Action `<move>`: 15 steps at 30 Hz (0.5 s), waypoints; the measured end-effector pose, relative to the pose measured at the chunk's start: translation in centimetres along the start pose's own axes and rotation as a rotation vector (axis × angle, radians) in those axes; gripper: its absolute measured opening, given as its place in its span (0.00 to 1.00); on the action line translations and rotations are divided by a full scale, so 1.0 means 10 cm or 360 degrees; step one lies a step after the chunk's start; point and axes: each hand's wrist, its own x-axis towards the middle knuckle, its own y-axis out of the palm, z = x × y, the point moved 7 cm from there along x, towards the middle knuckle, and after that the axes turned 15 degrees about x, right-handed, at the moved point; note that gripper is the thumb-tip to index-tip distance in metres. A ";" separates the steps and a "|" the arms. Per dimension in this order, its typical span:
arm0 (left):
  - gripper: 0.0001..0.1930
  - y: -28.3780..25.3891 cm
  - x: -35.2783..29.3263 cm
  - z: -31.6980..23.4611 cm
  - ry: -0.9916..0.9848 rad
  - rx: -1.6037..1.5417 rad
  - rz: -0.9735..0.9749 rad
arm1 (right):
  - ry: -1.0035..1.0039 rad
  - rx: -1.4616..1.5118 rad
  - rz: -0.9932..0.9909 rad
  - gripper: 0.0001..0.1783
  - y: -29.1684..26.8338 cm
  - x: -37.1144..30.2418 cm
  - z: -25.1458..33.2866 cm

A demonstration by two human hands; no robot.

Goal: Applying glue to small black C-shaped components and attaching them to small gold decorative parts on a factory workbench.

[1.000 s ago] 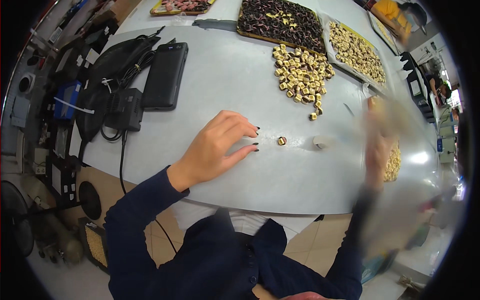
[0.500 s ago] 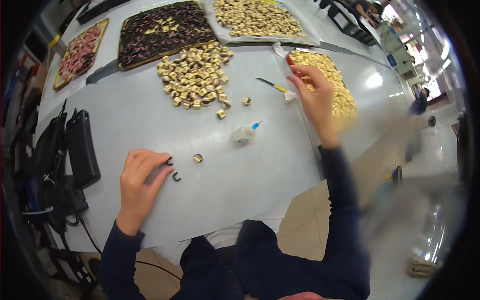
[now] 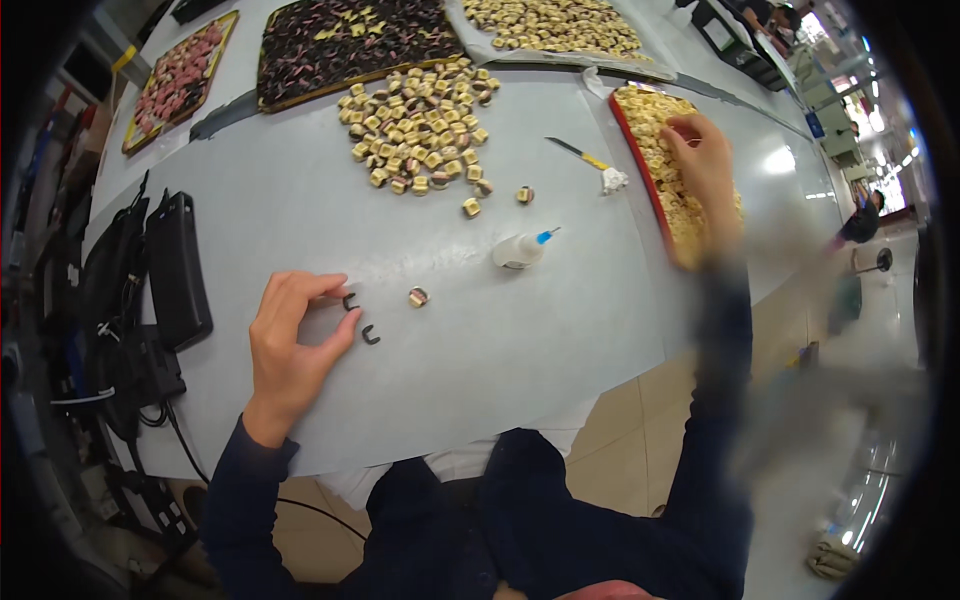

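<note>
Between the thumb and forefinger of my left hand (image 3: 290,340) is a small black C-shaped piece (image 3: 350,301). A second black C-shaped piece (image 3: 371,335) lies on the table just below the fingertips. Right of it sits one small gold-and-dark block (image 3: 418,297). My right hand (image 3: 706,165) is over a red tray (image 3: 640,165) heaped with small pale-yellow pieces (image 3: 650,112). Its thumb and fingers are bent together among them, and what they hold, if anything, is hidden. A white squeeze bottle (image 3: 517,251) with a blue needle tip stands between my hands.
A heap of gold-and-dark blocks (image 3: 420,125) covers the table's far middle. Beyond it are a tray of dark pieces (image 3: 350,45) and a lined tray of blocks (image 3: 560,28). A yellow-handled knife (image 3: 580,154) touches crumpled white material (image 3: 614,180). Black devices (image 3: 178,270) and cables lie left.
My right hand has moved right and come down over the pale-yellow pieces in the red tray. The left hand stays by the C-shaped pieces. The whole view has shifted slightly.
</note>
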 end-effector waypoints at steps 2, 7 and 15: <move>0.20 -0.02 0.02 0.01 -0.0005 -0.0011 -0.0026 | 0.0021 -0.0017 -0.0047 0.11 -0.09 -0.03 -0.02; 0.22 -0.20 -0.04 -0.08 0.0101 -0.0127 -0.0223 | 0.0075 0.0878 -0.0238 0.14 -0.28 -0.36 0.50; 0.26 -0.18 -0.18 -0.42 0.0407 -0.0510 -0.0219 | 0.0516 0.2219 0.0596 0.13 0.74 -1.90 1.78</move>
